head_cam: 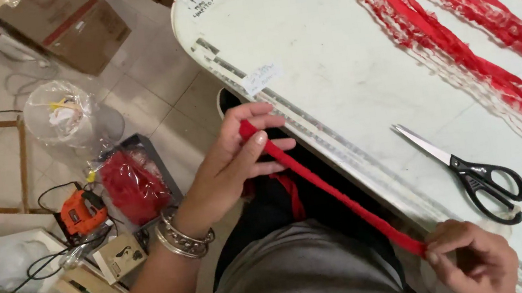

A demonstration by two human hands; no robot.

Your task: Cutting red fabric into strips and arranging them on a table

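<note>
A rolled red fabric strip [330, 188] stretches taut between my two hands, over my lap beside the white table [330, 57]. My left hand [236, 160], with metal bracelets on the wrist, pinches the strip's upper end between thumb and fingers. My right hand [474, 259] grips the lower end near the table's edge. Black-handled scissors [473, 175] lie on the table just above my right hand, blades shut.
Long red and white frilly fabric strips [460, 26] run across the table's far right. On the tiled floor at left sit an orange jigsaw [82, 214], a bag of red material [134, 187], a clear plastic bag [62, 115], cardboard boxes [67, 24] and cables.
</note>
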